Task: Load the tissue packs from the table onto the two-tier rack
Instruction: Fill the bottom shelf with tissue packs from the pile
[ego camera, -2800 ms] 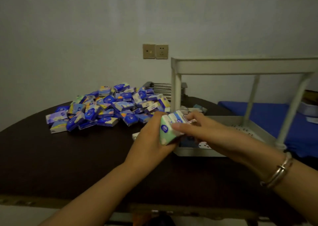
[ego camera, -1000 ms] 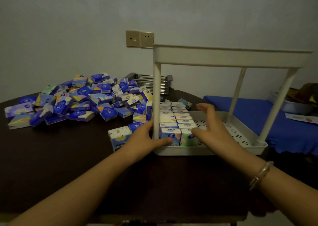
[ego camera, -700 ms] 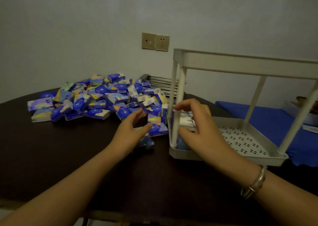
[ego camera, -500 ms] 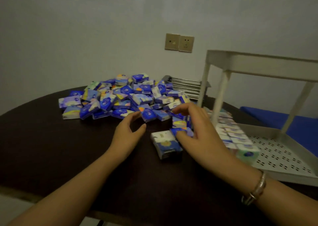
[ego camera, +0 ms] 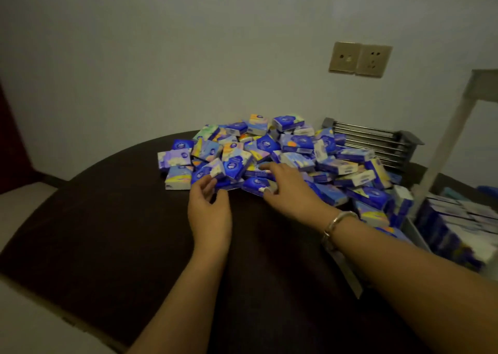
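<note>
Both our hands are out over the near edge of the pile [ego camera: 283, 154] of tissue packs, which lies heaped on the dark desk [ego camera: 107, 219] just beyond our fingers. Our left hand [ego camera: 208, 208] has its fingers loosely curled, the tips touching a blue pack [ego camera: 208, 172] at the pile's left front corner; whether it has a real pinch yet, we cannot tell. Our right hand [ego camera: 288, 185] lies spread and flat on the packs just beside it, fingers straight, thumb against a blue pack [ego camera: 258, 184] at the front, probably to gather several at once. A bracelet [ego camera: 335, 223] sits on that wrist. The rack [ego camera: 420, 235] stands to the right of our right forearm, near enough for short trips; its lower tier already holds rows of packs [ego camera: 463, 224] standing on edge, which packs them tightly. We judge the loading barely begun, since most packs are still loose.
</note>
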A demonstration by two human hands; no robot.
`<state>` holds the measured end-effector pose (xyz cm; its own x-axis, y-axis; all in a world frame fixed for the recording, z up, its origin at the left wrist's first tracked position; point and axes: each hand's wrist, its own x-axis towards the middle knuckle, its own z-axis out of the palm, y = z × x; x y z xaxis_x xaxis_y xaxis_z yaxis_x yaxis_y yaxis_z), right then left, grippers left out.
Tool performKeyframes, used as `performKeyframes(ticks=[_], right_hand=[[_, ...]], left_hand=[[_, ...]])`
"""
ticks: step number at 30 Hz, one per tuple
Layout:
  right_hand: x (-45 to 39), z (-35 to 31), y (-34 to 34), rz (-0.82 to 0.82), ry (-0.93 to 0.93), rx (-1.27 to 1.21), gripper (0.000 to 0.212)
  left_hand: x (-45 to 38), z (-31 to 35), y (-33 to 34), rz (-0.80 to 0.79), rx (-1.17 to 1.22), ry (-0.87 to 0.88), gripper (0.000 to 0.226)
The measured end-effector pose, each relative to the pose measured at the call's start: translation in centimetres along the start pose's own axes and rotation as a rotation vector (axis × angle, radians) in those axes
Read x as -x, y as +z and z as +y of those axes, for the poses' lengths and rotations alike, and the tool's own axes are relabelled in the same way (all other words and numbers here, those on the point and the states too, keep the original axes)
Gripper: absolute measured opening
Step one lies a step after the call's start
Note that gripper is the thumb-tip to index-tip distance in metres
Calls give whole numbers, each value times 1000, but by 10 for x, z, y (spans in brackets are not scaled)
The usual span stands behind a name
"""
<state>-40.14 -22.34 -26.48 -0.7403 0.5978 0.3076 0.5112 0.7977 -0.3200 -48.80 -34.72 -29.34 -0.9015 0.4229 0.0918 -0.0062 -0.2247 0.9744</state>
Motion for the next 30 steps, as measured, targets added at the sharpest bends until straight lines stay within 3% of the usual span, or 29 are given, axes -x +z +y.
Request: performKeyframes(ticks=[4,8,10,13,15,17,19,21,22,26,28,30], right_hand=[[-22,1,17,-156,10,167,57],[-15,6,25,-91,40,216,45],[-10,3,18,-77,115,-67,41],[8,-12,-1,-174,218,-719,35],[21,-17,-7,-244,176,-812,33],[30,-17,-10,-263,108,-783,28],[33,-7,-10,-114,75,-662,19],[27,15,-11,151,101,-226,20],[25,26,-12,206,147,-30,29],[22,49,-14,-59,424,122,57],[22,52,-15,-85,381,142,56],[25,43,-20,-50,308,-23,47]], left_hand=[[-7,0,-3,45,36,-73,42],[-7,-3,-1,-11,24,-101,44],[-9,-6,1,-85,38,-164,50],[-8,-8,4,-257,75,-271,69],[-5,-6,5,-365,89,-299,62],[0,-3,7,-428,161,-315,43],[5,-1,9,-433,211,-313,32],[7,2,10,-404,208,-308,24],[9,5,10,-388,211,-317,24],[10,13,13,-343,213,-355,39],[9,12,14,-342,156,-313,38],[9,9,14,-350,122,-278,36]])
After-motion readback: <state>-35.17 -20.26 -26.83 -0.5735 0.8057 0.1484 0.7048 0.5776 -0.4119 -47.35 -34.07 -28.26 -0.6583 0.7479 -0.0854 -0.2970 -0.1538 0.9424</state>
